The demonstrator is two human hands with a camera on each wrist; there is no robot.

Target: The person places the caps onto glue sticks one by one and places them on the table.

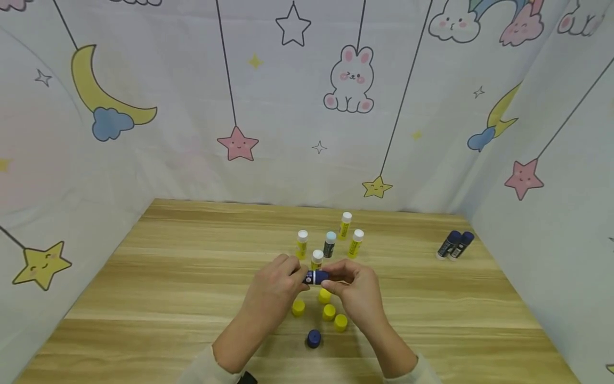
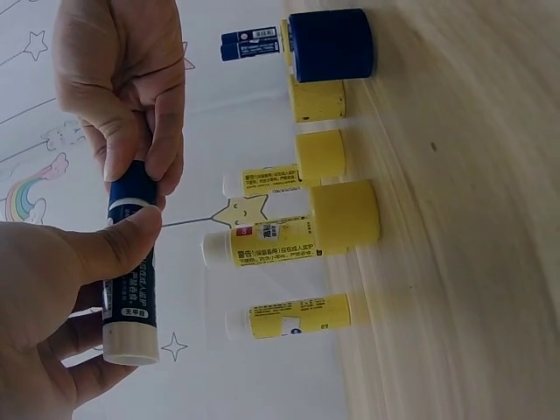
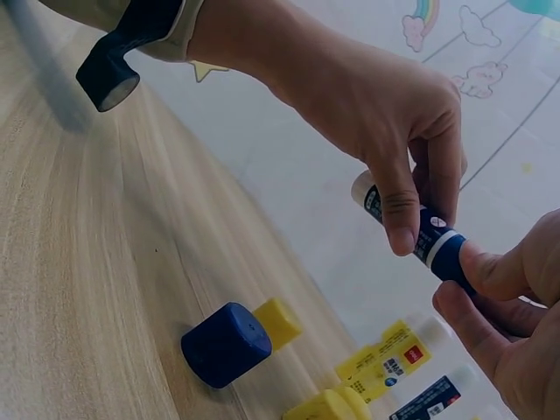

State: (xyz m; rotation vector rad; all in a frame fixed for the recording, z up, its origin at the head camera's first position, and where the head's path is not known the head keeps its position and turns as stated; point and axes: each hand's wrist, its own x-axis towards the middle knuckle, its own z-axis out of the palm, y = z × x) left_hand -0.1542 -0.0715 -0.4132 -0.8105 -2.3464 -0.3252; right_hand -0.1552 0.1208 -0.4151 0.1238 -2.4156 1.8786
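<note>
Over the middle of the table, my left hand [image 1: 275, 288] grips the body of a navy glue stick [image 2: 131, 289], held lying sideways in the air. Its navy cap [image 2: 133, 182] is pinched between the thumb and fingers of my right hand [image 1: 360, 293]. The cap sits on the stick, with a white band showing beside it. Below the hands, a loose navy cap [image 1: 314, 338] and several yellow caps [image 1: 328, 312] stand on the table. Just beyond them is a yellow glue stick [image 1: 317, 260] with a white top, partly hidden by the hands.
Farther back stand more white-topped yellow glue sticks [image 1: 355, 244] and a dark one [image 1: 329, 245] with a pale blue top. Two navy-capped glue sticks [image 1: 454, 245] stand together near the table's right edge. A patterned white curtain [image 1: 297, 176] hangs behind the wooden table [image 1: 201, 240].
</note>
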